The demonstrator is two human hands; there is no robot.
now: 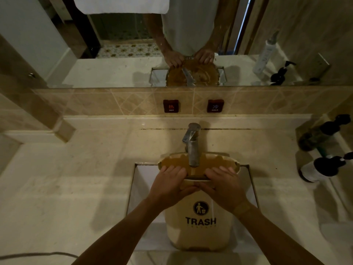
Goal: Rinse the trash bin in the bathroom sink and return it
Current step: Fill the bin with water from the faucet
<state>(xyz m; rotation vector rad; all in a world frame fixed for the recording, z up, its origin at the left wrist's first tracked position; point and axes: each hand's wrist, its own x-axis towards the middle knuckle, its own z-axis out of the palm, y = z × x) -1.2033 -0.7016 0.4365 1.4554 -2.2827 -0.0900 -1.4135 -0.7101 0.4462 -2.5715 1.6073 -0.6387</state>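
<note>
A cream trash bin [198,232] with a black "TRASH" label stands upright in the square sink [139,180]. Its open top sits right under the chrome faucet [192,148], whose spout hangs over the opening. The bin's inside looks brownish, and I cannot tell whether water is running. My left hand [170,185] grips the near rim on the left, fingers over the edge. My right hand [224,187] grips the near rim on the right in the same way. Both thumbs press on the bin's front wall.
Marble countertop [76,178] surrounds the sink. Dark pump bottles [322,165] stand at the right edge. HOT [171,106] and COLD [215,106] signs sit on the tiled backsplash below a mirror [133,50]. A dark cable [38,255] lies at the near left.
</note>
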